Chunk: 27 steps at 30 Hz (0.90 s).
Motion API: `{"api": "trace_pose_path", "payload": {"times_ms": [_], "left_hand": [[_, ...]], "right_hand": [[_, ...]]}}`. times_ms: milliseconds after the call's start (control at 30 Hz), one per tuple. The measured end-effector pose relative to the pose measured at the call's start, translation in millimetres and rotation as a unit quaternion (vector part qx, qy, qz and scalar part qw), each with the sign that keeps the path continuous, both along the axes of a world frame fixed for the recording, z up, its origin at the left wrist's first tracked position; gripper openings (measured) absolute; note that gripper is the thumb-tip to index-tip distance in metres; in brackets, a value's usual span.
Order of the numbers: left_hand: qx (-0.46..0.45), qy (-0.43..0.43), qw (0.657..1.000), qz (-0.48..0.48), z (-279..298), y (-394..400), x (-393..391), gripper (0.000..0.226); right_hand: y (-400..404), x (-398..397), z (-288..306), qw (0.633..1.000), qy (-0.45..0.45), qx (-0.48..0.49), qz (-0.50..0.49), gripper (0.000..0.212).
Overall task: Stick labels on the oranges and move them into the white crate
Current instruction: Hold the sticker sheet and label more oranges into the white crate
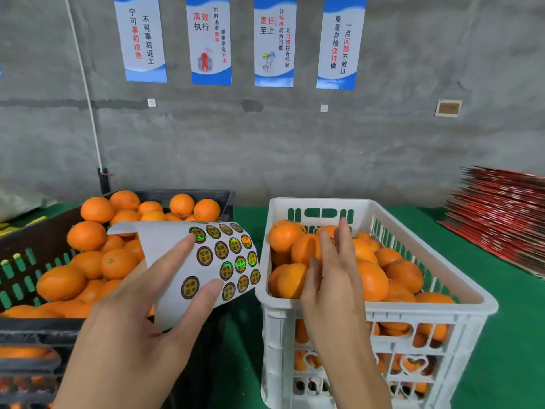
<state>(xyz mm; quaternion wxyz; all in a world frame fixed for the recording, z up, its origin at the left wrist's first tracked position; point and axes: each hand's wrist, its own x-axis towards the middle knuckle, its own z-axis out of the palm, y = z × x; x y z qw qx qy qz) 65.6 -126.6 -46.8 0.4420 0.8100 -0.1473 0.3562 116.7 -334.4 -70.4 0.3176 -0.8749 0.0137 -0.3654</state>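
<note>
My left hand (141, 314) holds a curled white label sheet (188, 270) carrying several round gold-and-black stickers, gripped between thumb and fingers above the gap between the crates. A black crate (35, 240) on the left is heaped with unlabelled oranges (88, 234). On the right stands the white crate (427, 311), also piled with oranges (374, 278). My right hand (333, 273) hovers over the white crate's near left corner, fingers straight and spread, holding nothing; an orange (305, 246) lies just behind its fingers.
A green cloth (501, 335) covers the table. Stacked red flat cartons (501, 214) lie at the far right. Grey concrete wall with several blue-and-white posters (211, 39) stands behind. A second black crate sits under the first at lower left.
</note>
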Motion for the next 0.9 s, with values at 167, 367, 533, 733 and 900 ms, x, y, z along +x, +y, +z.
{"api": "trace_pose_path", "payload": {"times_ms": [167,367,533,733,900], "left_hand": [[-0.019,-0.034,0.999,0.020,-4,12,5,0.051],[-0.041,-0.014,0.995,0.092,2,48,7,0.051],[0.008,0.037,0.992,0.119,3,85,11,0.076],[0.020,0.086,0.979,0.185,4,122,15,0.096],[-0.021,0.087,0.969,0.229,5,126,18,0.087]], "right_hand": [[22,-8,8,0.992,-0.043,0.060,0.106,0.040],[74,-23,10,0.961,-0.047,0.061,0.266,0.033],[110,-6,31,0.942,0.012,0.006,0.336,0.024],[131,27,62,0.881,0.198,-0.108,0.417,0.019],[165,52,80,0.818,0.328,-0.260,0.395,0.025]]}}
